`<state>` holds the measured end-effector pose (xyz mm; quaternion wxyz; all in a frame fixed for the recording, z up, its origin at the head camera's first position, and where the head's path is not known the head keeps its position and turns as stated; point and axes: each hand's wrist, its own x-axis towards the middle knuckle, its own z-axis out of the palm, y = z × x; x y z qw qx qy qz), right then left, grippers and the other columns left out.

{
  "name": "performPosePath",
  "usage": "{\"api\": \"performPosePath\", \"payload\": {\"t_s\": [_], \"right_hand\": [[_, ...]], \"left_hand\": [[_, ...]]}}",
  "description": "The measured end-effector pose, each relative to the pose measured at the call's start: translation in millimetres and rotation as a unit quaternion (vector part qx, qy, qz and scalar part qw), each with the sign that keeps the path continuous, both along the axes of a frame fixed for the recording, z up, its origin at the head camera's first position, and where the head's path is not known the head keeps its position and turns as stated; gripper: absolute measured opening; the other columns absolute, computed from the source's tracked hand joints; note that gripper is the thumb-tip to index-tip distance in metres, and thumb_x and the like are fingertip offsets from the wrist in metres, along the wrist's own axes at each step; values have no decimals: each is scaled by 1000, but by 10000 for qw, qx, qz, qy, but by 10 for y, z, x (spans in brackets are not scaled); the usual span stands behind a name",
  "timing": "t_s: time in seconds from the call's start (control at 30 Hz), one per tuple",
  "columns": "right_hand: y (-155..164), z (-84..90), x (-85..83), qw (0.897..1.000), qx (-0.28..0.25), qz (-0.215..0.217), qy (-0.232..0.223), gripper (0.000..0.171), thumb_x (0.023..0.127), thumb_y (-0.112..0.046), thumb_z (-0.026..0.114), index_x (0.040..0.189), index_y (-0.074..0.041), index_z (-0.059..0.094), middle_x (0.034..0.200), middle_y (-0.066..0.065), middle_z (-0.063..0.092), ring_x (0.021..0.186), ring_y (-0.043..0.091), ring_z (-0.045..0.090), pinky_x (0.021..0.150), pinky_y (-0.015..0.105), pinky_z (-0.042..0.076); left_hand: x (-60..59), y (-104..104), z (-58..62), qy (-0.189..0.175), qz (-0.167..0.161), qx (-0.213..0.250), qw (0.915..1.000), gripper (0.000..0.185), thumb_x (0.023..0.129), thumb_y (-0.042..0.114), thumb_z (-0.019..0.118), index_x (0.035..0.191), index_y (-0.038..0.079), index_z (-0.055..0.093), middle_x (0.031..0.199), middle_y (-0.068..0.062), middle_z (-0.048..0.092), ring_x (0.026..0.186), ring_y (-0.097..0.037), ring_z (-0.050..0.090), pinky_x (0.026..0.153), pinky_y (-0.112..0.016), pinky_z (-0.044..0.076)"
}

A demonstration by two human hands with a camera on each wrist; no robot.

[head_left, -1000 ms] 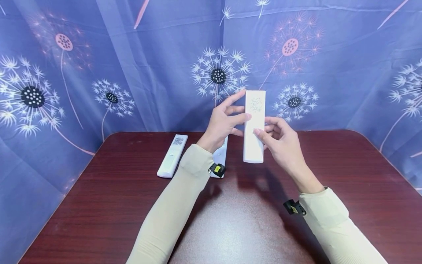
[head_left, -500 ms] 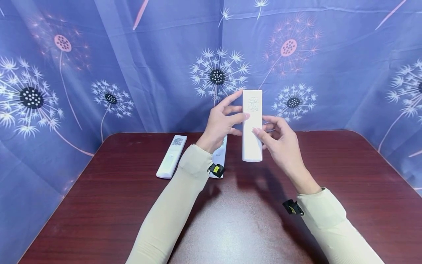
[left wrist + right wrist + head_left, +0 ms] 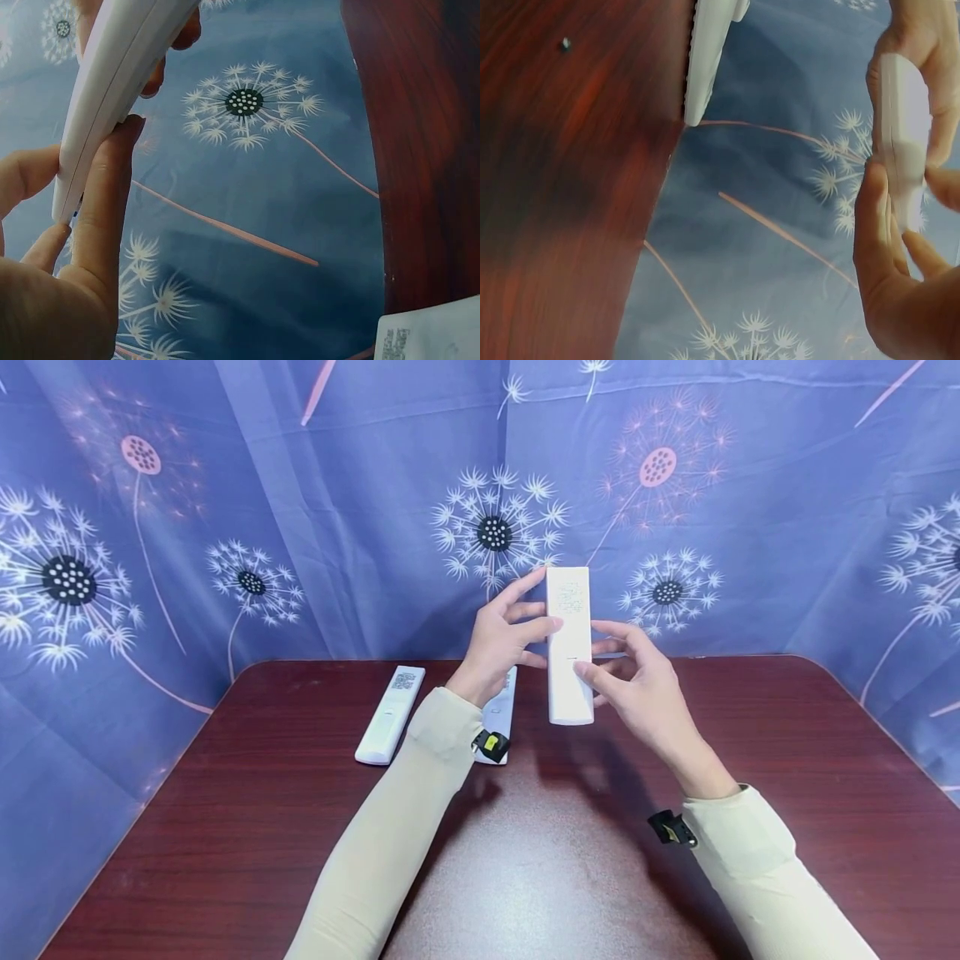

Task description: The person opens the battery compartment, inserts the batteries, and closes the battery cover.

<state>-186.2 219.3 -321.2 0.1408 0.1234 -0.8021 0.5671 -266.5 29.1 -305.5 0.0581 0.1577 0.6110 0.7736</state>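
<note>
- the dark red table [image 3: 225,827] is lying under everything, with a blue dandelion-print curtain [image 3: 337,485] hanging behind it.
- a white remote [image 3: 568,647] is being held upright in the air above the table's far middle, back side toward the head camera.
- the left hand [image 3: 501,643] is pinching the remote's upper half at its left edge, thumb and fingers extended along it.
- the right hand [image 3: 637,685] is gripping the lower half, thumb pressing on the back panel, fingers curling behind.
- judging from this grip, the left hand should be bracing firmly while the right thumb is pushing evenly along the panel, not prying.
- two more remotes are lying flat on the table: a second remote [image 3: 391,714] to the left, and a third remote [image 3: 501,714] partly hidden by the left wrist.
- compared with a second ago, the held remote is sitting slightly further left and the right thumb is sitting a little lower on it.
</note>
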Motion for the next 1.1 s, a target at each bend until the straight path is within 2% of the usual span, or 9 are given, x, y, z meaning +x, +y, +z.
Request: {"api": "performPosePath", "payload": {"t_s": [0.2, 0.53, 0.9, 1.1], "right_hand": [[69, -19, -21, 9993, 134, 350, -50, 66, 99, -4, 75, 159, -13, 49, 128, 19, 59, 95, 18, 69, 69, 37, 65], [128, -134, -108, 9967, 256, 676, -372, 68, 101, 2, 69, 162, -13, 43, 138, 23, 55, 100, 26, 66, 68, 36, 65], [188, -207, -162, 9945, 384, 617, -753, 72, 101, 0, 69, 165, -13, 38, 137, 25, 55, 100, 28, 67, 68, 37, 65], [226, -275, -194, 9914, 396, 543, -1123, 75, 102, -1, 68, 167, -14, 35, 138, 26, 52, 99, 28, 67, 69, 36, 65]], "left_hand": [[-36, 10, -49, -35, 111, 36, 9999, 66, 94, 1, 79, 151, 31, 62, 123, -11, 69, 87, -27, 70, 60, -39, 64], [-73, 80, -181, -204, 155, -139, 9996, 67, 96, 0, 77, 153, 30, 60, 122, -11, 69, 87, -27, 73, 63, -40, 65], [-99, 194, -342, -283, 343, -233, 9987, 65, 96, -5, 74, 151, 30, 63, 119, -10, 69, 89, -31, 76, 66, -44, 66], [-125, 258, -429, -565, 337, -438, 9969, 64, 97, -4, 73, 151, 28, 62, 119, -9, 69, 91, -30, 76, 70, -46, 66]]}}
